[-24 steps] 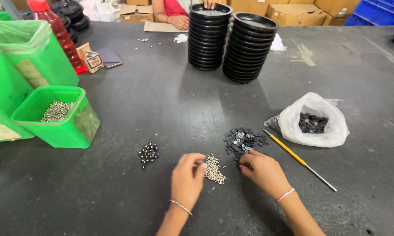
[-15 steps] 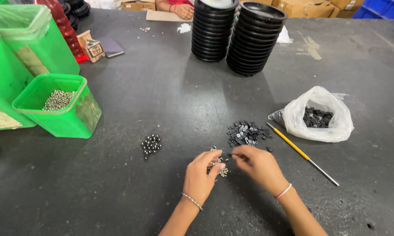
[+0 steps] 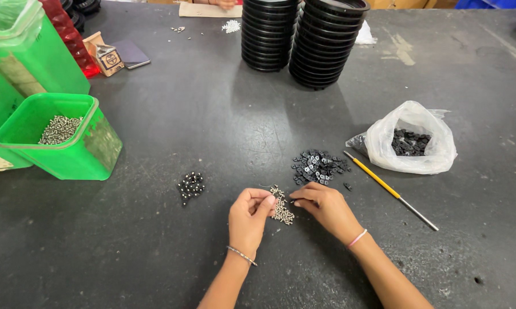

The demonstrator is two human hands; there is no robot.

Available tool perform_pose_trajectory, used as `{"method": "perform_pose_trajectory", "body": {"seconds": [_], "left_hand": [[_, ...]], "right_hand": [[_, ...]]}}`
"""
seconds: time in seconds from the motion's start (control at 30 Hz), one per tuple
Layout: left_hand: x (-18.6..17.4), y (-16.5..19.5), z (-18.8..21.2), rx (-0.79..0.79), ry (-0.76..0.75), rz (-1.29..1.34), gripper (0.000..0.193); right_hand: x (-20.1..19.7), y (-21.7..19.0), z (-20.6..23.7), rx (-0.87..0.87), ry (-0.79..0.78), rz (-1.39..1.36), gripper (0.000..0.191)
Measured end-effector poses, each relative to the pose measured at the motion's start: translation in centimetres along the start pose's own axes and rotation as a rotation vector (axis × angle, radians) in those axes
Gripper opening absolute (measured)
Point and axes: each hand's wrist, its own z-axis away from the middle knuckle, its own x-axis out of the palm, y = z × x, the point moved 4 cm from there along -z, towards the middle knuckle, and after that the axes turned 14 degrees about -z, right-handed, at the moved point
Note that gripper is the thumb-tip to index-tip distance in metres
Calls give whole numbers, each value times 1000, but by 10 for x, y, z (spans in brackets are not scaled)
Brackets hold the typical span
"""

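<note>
I am seeing the dark scuffed surface [image 3: 172,252] lying open nearest me; left hand [image 3: 249,217] and right hand [image 3: 325,207] are pinching narrowly at the small silver screw pile [image 3: 281,207].

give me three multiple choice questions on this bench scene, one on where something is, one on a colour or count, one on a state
1. Where does the small pile of silver screws lie?
A. between the two hands
B. inside the plastic bag
C. on top of the black stacks

2. What colour is the open tub holding loose metal parts?
A. blue
B. green
C. white

3. How is the clear plastic bag of black pieces?
A. tied shut
B. open at the top
C. hanging from a hook

Answers:
1. A: the screws sit on the table between the left hand and the right hand.
2. B: its walls and rim are bright green.
3. B: its mouth gapes, so the black pieces inside show.
</note>
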Motion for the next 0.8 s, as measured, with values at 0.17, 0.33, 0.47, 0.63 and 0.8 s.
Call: {"method": "perform_pose_trajectory", "body": {"seconds": [0.17,0.33,0.47,0.63,0.8], "left_hand": [[0,-6,0,-31,-19,24,22],[2,-3,1,-4,-7,-68,23],[3,-1,1,33,28,-160,20],[6,3,2,63,37,-195,18],[7,8,6,56,40,-258,15]], "right_hand": [[5,1,-1,-52,-23,70,16],[7,-8,-2,-83,15,70,14],[7,-13,-2,10,121,-93,15],[10,-22,1,-24,125,-119,15],[11,-20,0,21,126,-126,15]]}}
